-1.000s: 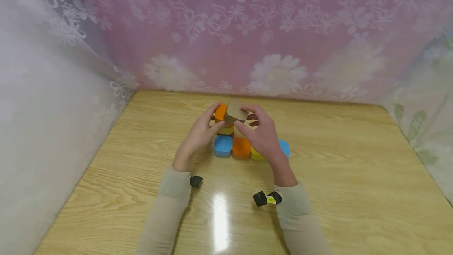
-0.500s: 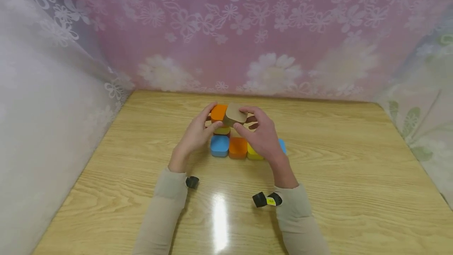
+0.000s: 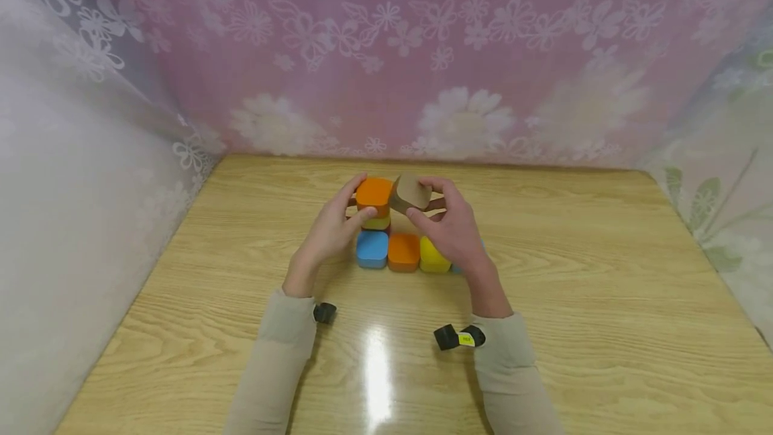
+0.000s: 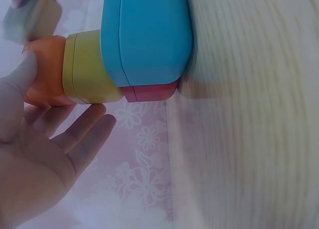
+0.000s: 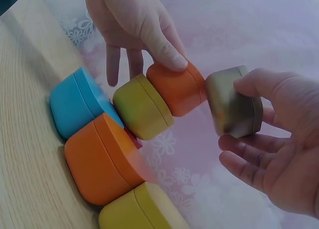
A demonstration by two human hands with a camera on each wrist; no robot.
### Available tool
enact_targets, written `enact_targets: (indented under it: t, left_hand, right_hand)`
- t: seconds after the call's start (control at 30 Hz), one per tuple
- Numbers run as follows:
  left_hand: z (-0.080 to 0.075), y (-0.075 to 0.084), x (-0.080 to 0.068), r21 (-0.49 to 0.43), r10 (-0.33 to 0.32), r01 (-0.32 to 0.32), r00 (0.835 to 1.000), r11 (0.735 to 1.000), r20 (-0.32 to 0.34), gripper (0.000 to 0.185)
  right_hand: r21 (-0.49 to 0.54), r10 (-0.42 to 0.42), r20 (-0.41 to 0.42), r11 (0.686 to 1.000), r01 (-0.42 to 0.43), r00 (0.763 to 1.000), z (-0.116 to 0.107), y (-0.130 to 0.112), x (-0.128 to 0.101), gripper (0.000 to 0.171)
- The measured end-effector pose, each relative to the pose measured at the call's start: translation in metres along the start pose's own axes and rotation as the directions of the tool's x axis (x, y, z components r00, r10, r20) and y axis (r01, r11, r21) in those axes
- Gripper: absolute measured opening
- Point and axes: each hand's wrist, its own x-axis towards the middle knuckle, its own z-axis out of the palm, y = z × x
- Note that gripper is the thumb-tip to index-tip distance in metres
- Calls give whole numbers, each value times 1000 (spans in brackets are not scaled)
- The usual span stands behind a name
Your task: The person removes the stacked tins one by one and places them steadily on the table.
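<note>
A small orange box (image 3: 374, 192) with rounded corners tops a stack, above a yellow box (image 4: 90, 67) and a red box (image 4: 155, 91). My left hand (image 3: 328, 228) holds the orange box at its side, thumb in front and fingers behind. Just to the right, my right hand (image 3: 451, 225) grips a brownish-gold box (image 3: 412, 193) between thumb and fingers, raised above the table and slightly tilted. In the right wrist view its near edge is right at the orange box's edge. The red box is mostly hidden behind a blue box (image 4: 147, 37).
In front of the stack, a row runs rightward: the blue box, another orange box (image 3: 403, 252), another yellow box (image 3: 435, 256) and a second blue one, partly hidden by my right wrist. The wooden table (image 3: 604, 274) ends at a floral pink curtain (image 3: 374, 52).
The brownish-gold box has moved right, off the orange box's top that it partly covered, and has turned a little. My left hand stays on the orange box; the head view has shifted slightly.
</note>
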Motion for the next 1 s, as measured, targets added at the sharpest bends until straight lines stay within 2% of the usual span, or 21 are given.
enact_targets:
  t: [0.4,0.73,1.0]
  left_hand:
    - [0,0,1,-10,-2,3,1000,1000,10,68]
    - [-2,-1,1,-6,2,-2,1000,1000,8,69]
    - [-2,-1,0,-21,1,-1,1000,1000,8,70]
  right_hand:
    - [10,51,85,999,-52,995,2,13,2,60]
    - [-40,66,124,997,-62,990,8,18,5,59]
    - [-81,112,154,992,-101,982,11,23,4,64]
